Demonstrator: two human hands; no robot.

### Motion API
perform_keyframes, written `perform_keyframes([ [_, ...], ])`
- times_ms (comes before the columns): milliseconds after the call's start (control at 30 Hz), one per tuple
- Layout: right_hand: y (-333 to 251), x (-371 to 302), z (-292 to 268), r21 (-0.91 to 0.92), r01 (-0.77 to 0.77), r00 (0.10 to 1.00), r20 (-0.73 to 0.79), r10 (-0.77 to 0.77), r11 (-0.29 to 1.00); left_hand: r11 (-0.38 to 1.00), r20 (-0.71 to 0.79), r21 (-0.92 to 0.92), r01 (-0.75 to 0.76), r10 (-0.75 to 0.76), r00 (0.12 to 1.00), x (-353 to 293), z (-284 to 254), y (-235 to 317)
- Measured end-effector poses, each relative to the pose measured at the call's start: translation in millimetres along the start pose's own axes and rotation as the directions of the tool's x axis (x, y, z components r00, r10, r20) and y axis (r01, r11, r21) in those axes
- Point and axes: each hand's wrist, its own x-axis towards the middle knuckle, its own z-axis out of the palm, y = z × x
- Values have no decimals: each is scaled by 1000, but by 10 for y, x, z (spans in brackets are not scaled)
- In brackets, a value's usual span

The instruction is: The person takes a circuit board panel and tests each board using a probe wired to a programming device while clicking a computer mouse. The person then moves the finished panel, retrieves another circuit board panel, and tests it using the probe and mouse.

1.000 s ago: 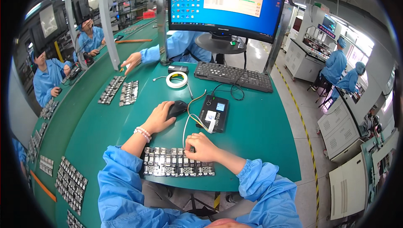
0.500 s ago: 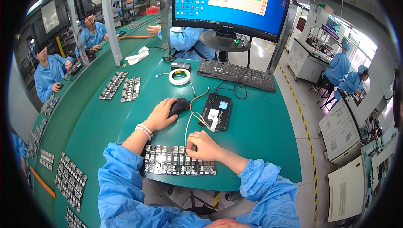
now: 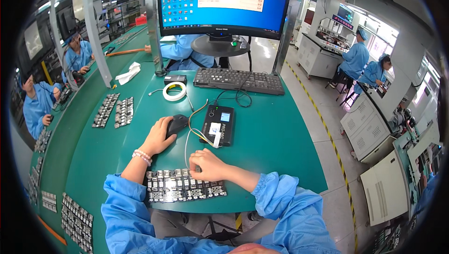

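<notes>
My left hand (image 3: 160,137) rests over a black computer mouse (image 3: 178,125), fingers curved around it. Close to the table's front edge, my right hand (image 3: 209,165) pinches the end of a thin white wire (image 3: 186,148) above a panel of small circuit boards (image 3: 175,189). The tip of the wire is hidden by my fingers. This wire runs back to a black box-shaped device (image 3: 224,130) with a small lit screen, which lies beyond my right hand. An orange-brown wire (image 3: 198,110) also curves beside the device.
Behind lie a keyboard (image 3: 238,81), a roll of white tape (image 3: 174,92) and a monitor (image 3: 222,3) on a stand. More board panels (image 3: 124,112) sit at left and along the green table (image 3: 276,160). Co-workers in blue (image 3: 77,55) sit at far left, behind the monitor and at right.
The whole view has swung right, so the table and objects appear farther left. Both hands keep their places: the left on the mouse, the right at the circuit board panel.
</notes>
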Motion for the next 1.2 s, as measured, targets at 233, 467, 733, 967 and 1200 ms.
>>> perform_keyframes([
  [233, -40, 14, -43, 1, -56, 998, 43, 55, 998, 1000, -1, 3, -2, 2, 1000, 17, 12, -11],
  [467, -25, 12, -22, -3, -28, 999, 19, 28, 1000, 1000, 3, 1, 3, -3, 1000, 12, 8, -19],
  [733, -43, -37, -17, -51, 17, 1000, 6, -17, 999, 1000, -6, -21, 19, -19, 1000, -28, 54, -30],
  [967, -107, -3, -47, -236, 119, 984, -105, -147, 964, 993, -17, 42, -110, 111, 994, 44, 76, -107],
  [1200, -434, 185, -82, 24, -166, 976, -142, 168, 986, 997, -10, 37, -67, 67, 998, 33, 70, -139],
])
